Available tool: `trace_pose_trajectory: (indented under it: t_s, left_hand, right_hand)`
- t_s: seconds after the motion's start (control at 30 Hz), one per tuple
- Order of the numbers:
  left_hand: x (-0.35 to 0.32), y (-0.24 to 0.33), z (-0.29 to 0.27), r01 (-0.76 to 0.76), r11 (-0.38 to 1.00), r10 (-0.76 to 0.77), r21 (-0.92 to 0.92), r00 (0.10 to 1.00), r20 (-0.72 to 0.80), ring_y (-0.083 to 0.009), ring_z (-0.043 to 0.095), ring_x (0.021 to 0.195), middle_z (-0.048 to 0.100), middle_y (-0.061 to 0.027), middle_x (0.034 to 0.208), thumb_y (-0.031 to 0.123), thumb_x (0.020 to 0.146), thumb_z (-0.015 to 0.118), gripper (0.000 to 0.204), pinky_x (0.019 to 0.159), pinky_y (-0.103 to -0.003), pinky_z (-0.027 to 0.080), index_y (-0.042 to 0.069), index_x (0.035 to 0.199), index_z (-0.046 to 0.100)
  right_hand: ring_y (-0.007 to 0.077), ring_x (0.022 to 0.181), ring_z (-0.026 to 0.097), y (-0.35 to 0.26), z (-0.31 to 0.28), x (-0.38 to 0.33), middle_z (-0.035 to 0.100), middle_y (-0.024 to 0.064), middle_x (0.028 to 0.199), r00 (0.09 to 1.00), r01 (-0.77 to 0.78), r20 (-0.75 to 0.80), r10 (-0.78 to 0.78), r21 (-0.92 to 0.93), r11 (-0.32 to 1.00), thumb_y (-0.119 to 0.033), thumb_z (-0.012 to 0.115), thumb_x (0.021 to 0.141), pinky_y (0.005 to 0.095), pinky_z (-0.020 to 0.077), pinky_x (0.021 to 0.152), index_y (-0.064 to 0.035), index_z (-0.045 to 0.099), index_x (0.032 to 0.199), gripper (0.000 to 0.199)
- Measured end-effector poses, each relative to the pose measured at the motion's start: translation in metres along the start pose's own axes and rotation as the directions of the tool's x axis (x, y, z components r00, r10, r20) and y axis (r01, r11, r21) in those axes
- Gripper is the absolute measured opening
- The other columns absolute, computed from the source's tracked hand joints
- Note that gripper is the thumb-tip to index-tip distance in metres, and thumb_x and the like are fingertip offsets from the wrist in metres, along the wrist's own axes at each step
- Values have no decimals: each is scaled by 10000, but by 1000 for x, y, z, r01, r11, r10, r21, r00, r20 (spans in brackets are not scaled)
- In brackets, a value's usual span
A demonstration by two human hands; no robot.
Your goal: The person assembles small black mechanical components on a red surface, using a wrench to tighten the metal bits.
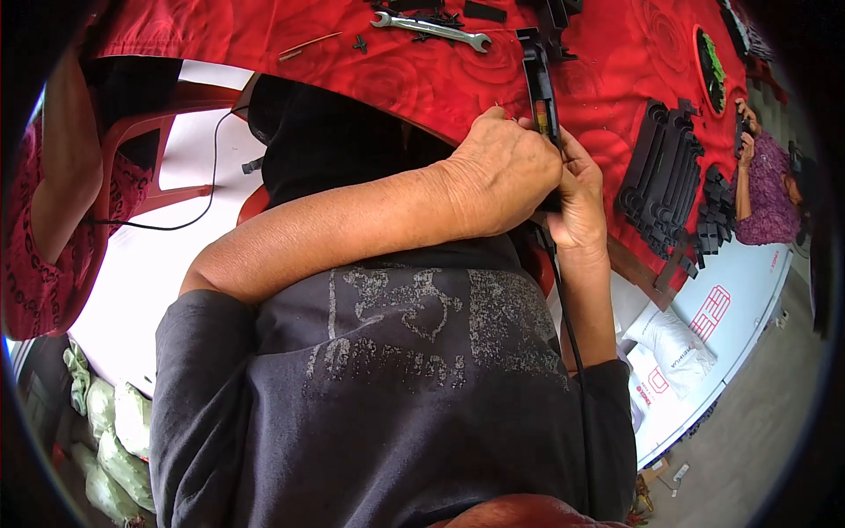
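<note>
A long, narrow black plastic part with a hollow channel points away from me at the edge of the red-covered table. Small yellow, red and green bits show inside its channel. My right hand is wrapped round the near end of this part from the right and below. My left hand is closed like a fist against the part's left side and over its near end. Its fingertips are hidden, so what they pinch cannot be seen. A black cable runs down from under my hands along my right forearm.
On the red cloth lie an open-ended wrench, a thin wooden stick and small black pieces. Long black parts are stacked at right. A person works beyond them; another sits at left by a red chair.
</note>
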State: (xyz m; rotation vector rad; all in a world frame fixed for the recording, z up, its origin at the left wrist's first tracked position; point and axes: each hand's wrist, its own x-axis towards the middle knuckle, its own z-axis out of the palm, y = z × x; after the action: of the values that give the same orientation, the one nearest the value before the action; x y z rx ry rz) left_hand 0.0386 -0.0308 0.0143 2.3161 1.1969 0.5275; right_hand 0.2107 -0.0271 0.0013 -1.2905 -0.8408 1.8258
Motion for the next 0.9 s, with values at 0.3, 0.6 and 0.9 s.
trace_pose_trajectory:
  t_s: [0.3,0.6,0.9]
  left_hand:
    - [-2,-4,5,74,995,-76,-62,997,-34,-293,707,714,694,-128,777,134,742,713,201,701,-426,525,18,884,630]
    - [-2,-2,3,44,998,-45,-39,999,-8,-284,704,673,690,-134,806,118,797,667,214,582,-395,537,-6,956,598]
    - [-1,3,-1,50,999,-50,-13,998,43,-274,717,677,701,-159,782,110,764,675,342,524,-384,535,-104,1015,585]
  right_hand:
    - [195,1115,657,2,-4,0,651,154,1266,999,-32,-31,31,-23,999,92,578,881,306,512,978,63,518,1347,470]
    - [192,1122,650,-1,2,-2,649,147,1267,999,-22,-34,21,-19,1000,94,568,890,302,514,971,60,512,1357,472]
    - [218,1149,646,2,-1,0,646,168,1285,1000,-11,-21,11,-8,1000,72,593,894,321,497,1009,68,501,1367,482]
